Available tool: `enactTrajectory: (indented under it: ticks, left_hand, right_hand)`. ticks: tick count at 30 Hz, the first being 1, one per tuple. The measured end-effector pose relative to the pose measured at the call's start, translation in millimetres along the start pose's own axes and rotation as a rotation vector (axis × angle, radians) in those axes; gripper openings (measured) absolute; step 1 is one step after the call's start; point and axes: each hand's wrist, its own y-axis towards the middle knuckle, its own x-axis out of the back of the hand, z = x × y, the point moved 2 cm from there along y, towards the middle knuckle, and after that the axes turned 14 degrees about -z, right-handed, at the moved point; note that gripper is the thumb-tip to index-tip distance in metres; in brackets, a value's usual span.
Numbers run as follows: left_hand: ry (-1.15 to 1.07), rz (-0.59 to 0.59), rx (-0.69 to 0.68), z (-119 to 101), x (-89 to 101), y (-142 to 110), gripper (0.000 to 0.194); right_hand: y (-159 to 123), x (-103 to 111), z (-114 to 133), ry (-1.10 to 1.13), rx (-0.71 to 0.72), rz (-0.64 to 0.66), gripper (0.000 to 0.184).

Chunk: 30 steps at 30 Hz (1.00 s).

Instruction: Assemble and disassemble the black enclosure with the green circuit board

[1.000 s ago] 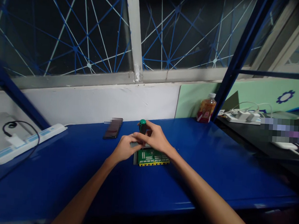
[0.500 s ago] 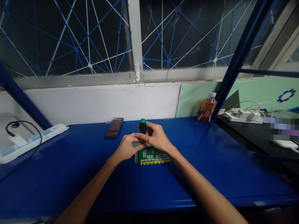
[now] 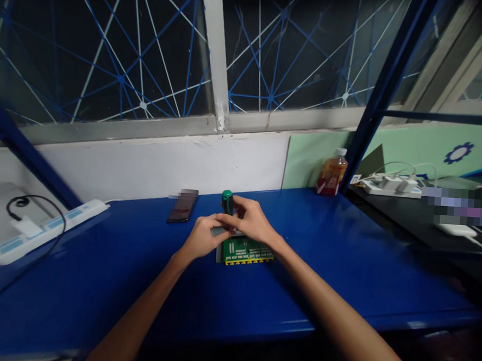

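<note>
A screwdriver (image 3: 227, 202) with a black handle and a green cap stands nearly upright, my right hand (image 3: 247, 218) closed around its handle. Under it lies a green circuit board (image 3: 242, 250) on a grey metal plate, a row of yellow connectors (image 3: 249, 261) along its near edge. My left hand (image 3: 204, 234) is at the board's back left corner, thumb and fingers bent together beside the screwdriver's lower part. What its fingertips pinch is hidden, as is the screwdriver's tip.
Behind my left hand a phone (image 3: 183, 206) lies on the blue table (image 3: 108, 270). A white power strip (image 3: 50, 233) with a black cable runs along the left edge. At the back right stands a drink bottle (image 3: 332, 174), near a blue post. Chargers (image 3: 400, 183) sit on the black table beyond.
The screwdriver's handle has turned and tipped slightly to the left within my right hand. My left hand stays at about the same spot on the board.
</note>
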Motion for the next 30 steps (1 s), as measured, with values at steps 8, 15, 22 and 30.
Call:
enactTrajectory:
  ticks: [8, 15, 22, 30]
  left_hand:
    - [-0.047, 0.029, 0.027, 3.2, -0.5, 1.0, 0.015]
    - [-0.101, 0.1, 0.006, -3.0, 1.8, 1.3, 0.02]
    - [-0.114, 0.198, 0.017, -2.8, 7.7, 3.6, 0.022]
    - [-0.17, 0.051, 0.083, -10.1, 4.3, 6.8, 0.019]
  right_hand:
    - [-0.4, 0.2, 0.2, 0.009, -0.025, -0.016, 0.034]
    - [0.7, 1.1, -0.2, 0.065, -0.044, -0.101, 0.036]
    - [3.4, 8.8, 1.7, 0.211, -0.141, -0.148, 0.035]
    - [12.6, 25.1, 1.2, 0.424, -0.202, -0.235, 0.037]
